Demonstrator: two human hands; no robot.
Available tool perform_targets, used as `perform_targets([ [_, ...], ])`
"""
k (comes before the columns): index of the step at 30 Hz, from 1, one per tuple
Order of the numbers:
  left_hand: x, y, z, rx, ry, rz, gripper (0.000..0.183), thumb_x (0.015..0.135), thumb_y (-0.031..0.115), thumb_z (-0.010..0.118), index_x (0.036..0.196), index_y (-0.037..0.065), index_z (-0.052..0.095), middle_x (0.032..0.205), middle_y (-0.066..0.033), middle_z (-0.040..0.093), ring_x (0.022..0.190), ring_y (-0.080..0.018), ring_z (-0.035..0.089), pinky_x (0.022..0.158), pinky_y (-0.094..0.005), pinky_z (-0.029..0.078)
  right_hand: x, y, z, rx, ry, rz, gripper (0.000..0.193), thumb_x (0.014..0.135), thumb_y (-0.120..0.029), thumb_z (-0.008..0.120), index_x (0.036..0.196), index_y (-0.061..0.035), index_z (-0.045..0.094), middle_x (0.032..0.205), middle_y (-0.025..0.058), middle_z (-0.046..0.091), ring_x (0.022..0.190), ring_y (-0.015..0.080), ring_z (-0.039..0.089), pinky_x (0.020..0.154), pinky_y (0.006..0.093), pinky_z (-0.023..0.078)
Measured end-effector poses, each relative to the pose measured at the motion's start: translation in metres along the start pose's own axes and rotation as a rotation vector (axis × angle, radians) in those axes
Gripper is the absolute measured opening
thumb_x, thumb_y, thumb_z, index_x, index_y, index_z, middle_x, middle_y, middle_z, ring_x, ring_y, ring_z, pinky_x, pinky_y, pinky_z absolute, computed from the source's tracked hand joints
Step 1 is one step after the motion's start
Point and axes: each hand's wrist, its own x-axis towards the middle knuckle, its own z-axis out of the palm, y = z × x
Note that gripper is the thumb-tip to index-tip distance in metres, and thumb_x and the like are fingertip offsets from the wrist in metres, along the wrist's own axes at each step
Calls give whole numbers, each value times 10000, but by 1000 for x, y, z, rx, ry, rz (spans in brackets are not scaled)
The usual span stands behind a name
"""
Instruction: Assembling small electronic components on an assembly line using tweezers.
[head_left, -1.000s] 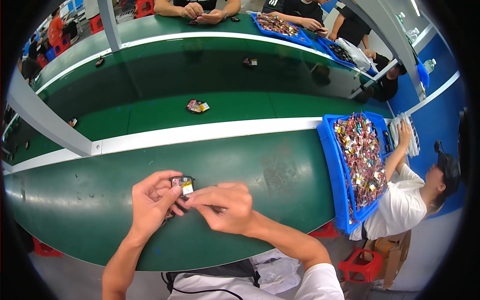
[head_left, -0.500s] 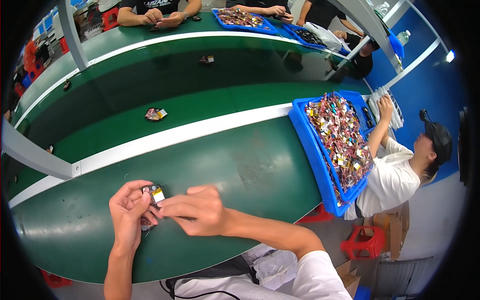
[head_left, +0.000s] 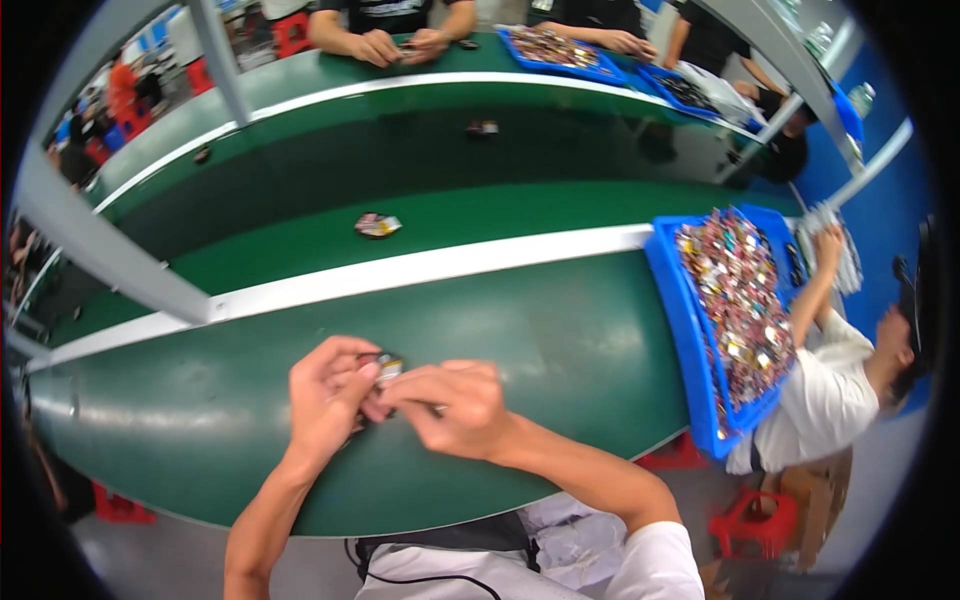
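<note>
My left hand is closed around a small electronic part. The part has a dark casing and a silver-white block with yellow tape, and it is held just above the green tabletop. My right hand comes in from the right with thumb and forefinger pinched together at the part's near edge. A sliver of something dark shows under its curled fingers, too small to name. Another bit of the part or its wiring shows below my left thumb, mostly hidden by the fingers.
To the right stands a blue tray heaped with small wired parts. Beside it works a person in a white shirt. Beyond the white rail, a similar part lies on the green belt. People sit opposite near more blue trays.
The whole view has swung, so the table, tray and hands all appear farther right. Both hands keep their hold, and the part now looks more tilted and blurred.
</note>
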Motion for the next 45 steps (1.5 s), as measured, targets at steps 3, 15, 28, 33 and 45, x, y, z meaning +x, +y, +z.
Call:
perform_targets([
  [3, 26, 12, -8, 32, 70, 30, 139, 963, -11, 596, 1089, -68, 610, 771, -98, 653, 579, -159, 669, 511, -270, 556, 6, 5, -8, 21, 138, 7, 200, 724, 45, 837, 880, -46, 750, 899, 96, 780, 501, 100, 620, 417, 225, 404],
  [15, 153, 0, -118, 1235, 1000, 355, 297, 942, 202, 669, 1113, -40, 666, 953, -172, 638, 879, -397, 674, 760, -470, 541, 6, 11, -14, -53, 129, 85, 190, 738, 11, 832, 880, -55, 725, 873, 74, 764, 496, 144, 606, 461, 254, 451],
  [28, 198, 18, -45, 681, 135, 11, 162, 868, 115, 734, 932, -24, 681, 695, -64, 674, 547, -126, 632, 437, -276, 485, -2, 18, -7, -5, 92, 49, 203, 723, 20, 847, 870, -45, 722, 875, 86, 768, 400, 80, 443, 408, 241, 362],
  [33, 187, 22, -45, 545, 133, -40, 137, 884, 74, 703, 950, -30, 644, 678, -73, 668, 532, -133, 640, 429, -270, 484, -1, 16, -6, 5, 94, 28, 197, 726, 17, 847, 862, -46, 721, 865, 83, 767, 402, 80, 448, 402, 242, 358],
  [45, 31, 15, -13, 199, 164, 52, 238, 957, 62, 652, 1130, -95, 701, 834, -125, 724, 575, -145, 673, 442, -239, 472, 13, -4, -22, 609, 159, 798, 158, 856, 29, 787, 986, 21, 698, 651, -57, 566, 503, -24, 403, 454, 186, 275],
])
